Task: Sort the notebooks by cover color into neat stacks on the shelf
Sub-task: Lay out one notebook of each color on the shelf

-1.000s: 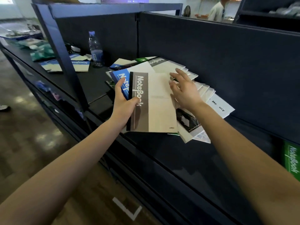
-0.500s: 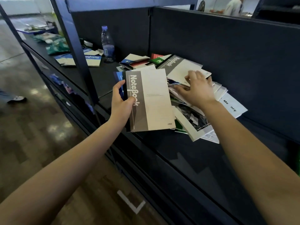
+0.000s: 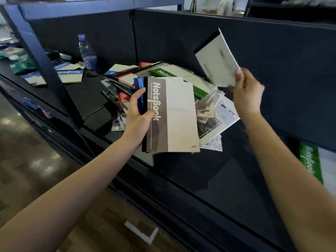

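Observation:
My left hand (image 3: 139, 115) grips a grey-and-cream notebook (image 3: 174, 115) by its spine, with a blue notebook (image 3: 138, 88) behind it, above the front of the dark shelf (image 3: 209, 179). My right hand (image 3: 247, 93) pinches a pale notebook (image 3: 216, 59) by its lower corner and holds it tilted up in the air, back cover showing. Below both lies a loose pile of notebooks (image 3: 209, 106): green (image 3: 163, 73), red (image 3: 123, 96), blue and white covers mixed. A green notebook (image 3: 309, 164) lies apart at the shelf's right edge.
A plastic water bottle (image 3: 87, 53) stands behind the pile to the left. Beyond the shelf's upright post (image 3: 45, 64) lie blue-and-cream notebooks (image 3: 71, 75) and green packets (image 3: 21, 64). A dark back panel (image 3: 272, 60) closes the shelf. A person stands in the far background.
My right hand has pulled a pale notebook out of the pile and lifted it up and to the right. My left hand keeps its hold on the grey notebook.

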`<state>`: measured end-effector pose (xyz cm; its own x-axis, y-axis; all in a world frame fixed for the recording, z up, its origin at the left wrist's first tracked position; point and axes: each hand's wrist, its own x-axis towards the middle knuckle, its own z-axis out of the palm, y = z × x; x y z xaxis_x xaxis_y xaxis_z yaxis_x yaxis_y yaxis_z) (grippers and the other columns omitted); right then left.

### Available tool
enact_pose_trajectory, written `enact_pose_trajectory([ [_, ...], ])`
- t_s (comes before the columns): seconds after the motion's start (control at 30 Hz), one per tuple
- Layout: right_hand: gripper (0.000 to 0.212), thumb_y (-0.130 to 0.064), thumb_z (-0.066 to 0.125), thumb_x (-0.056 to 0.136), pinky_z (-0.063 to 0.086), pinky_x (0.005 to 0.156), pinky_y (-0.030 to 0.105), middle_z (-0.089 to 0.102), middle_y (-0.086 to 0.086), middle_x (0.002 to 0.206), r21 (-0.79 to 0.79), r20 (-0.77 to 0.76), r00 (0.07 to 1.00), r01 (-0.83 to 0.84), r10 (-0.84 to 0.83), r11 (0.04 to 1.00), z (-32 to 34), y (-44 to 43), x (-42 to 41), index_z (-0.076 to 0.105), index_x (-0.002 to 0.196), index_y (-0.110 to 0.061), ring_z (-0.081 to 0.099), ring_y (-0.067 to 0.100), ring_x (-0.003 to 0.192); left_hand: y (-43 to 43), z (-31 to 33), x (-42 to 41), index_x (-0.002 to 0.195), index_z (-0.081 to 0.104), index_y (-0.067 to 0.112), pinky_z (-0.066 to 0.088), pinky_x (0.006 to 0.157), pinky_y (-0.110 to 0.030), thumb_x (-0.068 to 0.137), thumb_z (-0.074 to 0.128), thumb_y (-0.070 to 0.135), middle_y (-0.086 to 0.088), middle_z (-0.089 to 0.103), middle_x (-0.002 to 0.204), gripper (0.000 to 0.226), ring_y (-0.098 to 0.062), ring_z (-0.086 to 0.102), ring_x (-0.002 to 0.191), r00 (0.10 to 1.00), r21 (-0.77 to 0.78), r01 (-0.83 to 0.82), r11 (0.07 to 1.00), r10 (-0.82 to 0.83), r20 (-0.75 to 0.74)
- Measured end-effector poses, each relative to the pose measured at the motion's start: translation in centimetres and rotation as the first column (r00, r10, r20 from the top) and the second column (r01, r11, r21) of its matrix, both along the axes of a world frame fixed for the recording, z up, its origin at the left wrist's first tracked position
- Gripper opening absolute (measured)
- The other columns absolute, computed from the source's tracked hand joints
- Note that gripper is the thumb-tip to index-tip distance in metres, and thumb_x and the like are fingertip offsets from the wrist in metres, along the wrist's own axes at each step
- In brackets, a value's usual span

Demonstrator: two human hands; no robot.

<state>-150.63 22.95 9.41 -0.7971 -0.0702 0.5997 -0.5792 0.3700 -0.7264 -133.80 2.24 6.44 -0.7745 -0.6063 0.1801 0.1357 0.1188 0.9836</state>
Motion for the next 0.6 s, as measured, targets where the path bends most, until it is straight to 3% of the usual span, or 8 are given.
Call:
enact_pose_trajectory([
  [0.03, 0.038, -0.040, 0.040, 0.101, 0.056, 0.076, 0.045, 0.065, 0.021, 0.089, -0.006, -0.012, 0.999, -0.029, 0.029, 1.000, 0.1, 0.8, 0.2, 0.065, 0.113, -0.015, 0.064, 0.032, 0.082, 0.5, 0.0, -0.3, 0.137, 0.041, 0.019, 0.048, 0.067, -0.010, 0.087, 0.050, -0.011, 0.016, 0.056, 0.104, 0.058, 0.015, 0.059, 0.081, 1.000, -0.003, 0.027, 1.000, -0.027, 0.006],
  [0.1, 0.037, -0.037, 0.043, 0.101, 0.053, 0.073, 0.022, 0.067, 0.004, 0.081, 0.026, -0.072, 0.993, -0.088, 0.089, 0.996, -0.1, 2.0, 1.7, 0.066, 0.116, -0.013, 0.063, 0.006, 0.074, 1.7, 0.1, -1.1, 0.137, 0.041, 0.019, 0.047, 0.066, -0.008, 0.089, 0.050, -0.009, 0.017, 0.056, 0.103, 0.056, 0.015, 0.059, 0.078, 0.998, 0.013, 0.067, 0.998, -0.067, 0.013],
  [0.17, 0.039, -0.037, 0.045, 0.100, 0.043, 0.077, 0.006, 0.066, -0.011, 0.097, 0.139, -0.169, 0.971, -0.144, 0.167, 0.980, -1.1, 2.8, 3.9, 0.068, 0.115, -0.010, 0.058, -0.015, 0.086, 2.8, 0.4, -2.4, 0.138, 0.043, 0.018, 0.049, 0.074, -0.012, 0.094, 0.050, 0.003, 0.011, 0.060, 0.108, 0.047, 0.008, 0.061, 0.083, 0.996, 0.096, 0.084, 0.992, -0.085, 0.000],
  [0.23, 0.043, -0.043, 0.046, 0.097, 0.041, 0.095, 0.011, 0.063, -0.002, 0.117, 0.273, -0.215, 0.929, -0.238, 0.301, 0.932, -3.4, 3.5, 5.3, 0.069, 0.115, -0.011, 0.055, -0.006, 0.110, 3.9, 1.0, -3.5, 0.137, 0.046, 0.018, 0.048, 0.096, -0.028, 0.099, 0.048, 0.033, -0.001, 0.061, 0.124, 0.041, -0.007, 0.061, 0.103, 0.995, 0.179, 0.099, 0.979, -0.099, -0.005],
  [0.3, 0.041, -0.043, 0.052, 0.093, 0.040, 0.105, 0.021, 0.060, 0.009, 0.126, 0.349, -0.195, 0.909, -0.287, 0.369, 0.892, -5.6, 4.5, 6.5, 0.068, 0.116, -0.013, 0.052, 0.013, 0.122, 5.0, 1.3, -4.7, 0.138, 0.048, 0.016, 0.045, 0.103, -0.036, 0.094, 0.047, 0.053, -0.006, 0.057, 0.134, 0.058, -0.019, 0.057, 0.119, 0.992, 0.198, 0.118, 0.973, -0.123, 0.012],
  [0.43, 0.037, -0.034, 0.060, 0.090, 0.035, 0.106, 0.014, 0.054, 0.007, 0.130, 0.322, -0.088, 0.924, -0.327, 0.372, 0.888, -7.0, 8.4, 8.3, 0.067, 0.117, -0.009, 0.047, 0.020, 0.129, 7.9, 0.8, -6.6, 0.136, 0.046, 0.010, 0.051, 0.067, -0.015, 0.091, 0.060, 0.007, -0.003, 0.064, 0.115, 0.048, -0.008, 0.066, 0.089, 0.983, 0.244, 0.182, 0.952, -0.179, -0.038],
  [0.5, 0.029, -0.025, 0.058, 0.091, 0.036, 0.104, 0.015, 0.054, 0.007, 0.129, 0.257, -0.037, 0.939, -0.322, 0.342, 0.911, -6.8, 10.8, 8.8, 0.069, 0.114, -0.009, 0.047, 0.016, 0.129, 10.0, 0.6, -6.8, 0.137, 0.045, 0.017, 0.046, 0.068, -0.007, 0.088, 0.060, 0.000, 0.006, 0.058, 0.118, 0.054, 0.001, 0.060, 0.093, 0.974, 0.142, 0.226, 0.964, -0.227, -0.012],
  [0.6, 0.029, -0.035, 0.054, 0.092, 0.036, 0.105, 0.017, 0.051, -0.004, 0.134, 0.149, 0.115, 0.976, -0.202, 0.186, 0.968, -6.5, 14.1, 9.2, 0.069, 0.113, -0.022, 0.044, 0.005, 0.128, 12.8, 0.2, -7.1, 0.139, 0.044, 0.022, 0.040, 0.086, -0.006, 0.086, 0.061, 0.001, 0.006, 0.047, 0.137, 0.059, -0.006, 0.048, 0.118, 0.953, 0.036, 0.304, 0.952, -0.303, -0.007],
])
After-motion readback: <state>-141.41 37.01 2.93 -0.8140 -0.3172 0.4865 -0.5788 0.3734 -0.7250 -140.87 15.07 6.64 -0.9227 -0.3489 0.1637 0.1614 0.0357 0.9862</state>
